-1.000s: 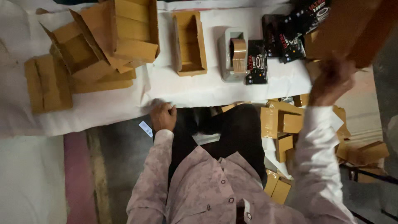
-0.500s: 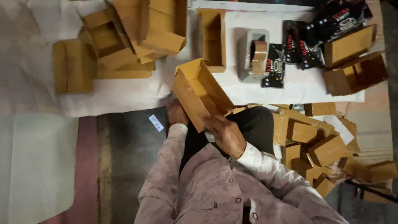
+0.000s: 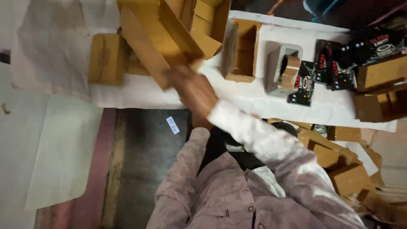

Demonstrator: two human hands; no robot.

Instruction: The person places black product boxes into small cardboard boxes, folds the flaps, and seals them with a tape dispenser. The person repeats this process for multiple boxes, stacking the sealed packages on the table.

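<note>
Right hand has its grip closed on the lower edge of the open brown cardboard box, held tilted over the white-papered tabletop; left hand hidden, grip unknown; box looks light, thin-walled, crushable, so hold by a folded edge, not a flap.

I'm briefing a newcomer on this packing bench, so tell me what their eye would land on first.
First comes the open brown cardboard box held up at top centre, with the right hand reaching across to its lower edge; the left hand is hidden behind that arm. To its right on the white-covered table stand an open empty carton and a grey tape dispenser. Black printed packets lie farther right.
</note>
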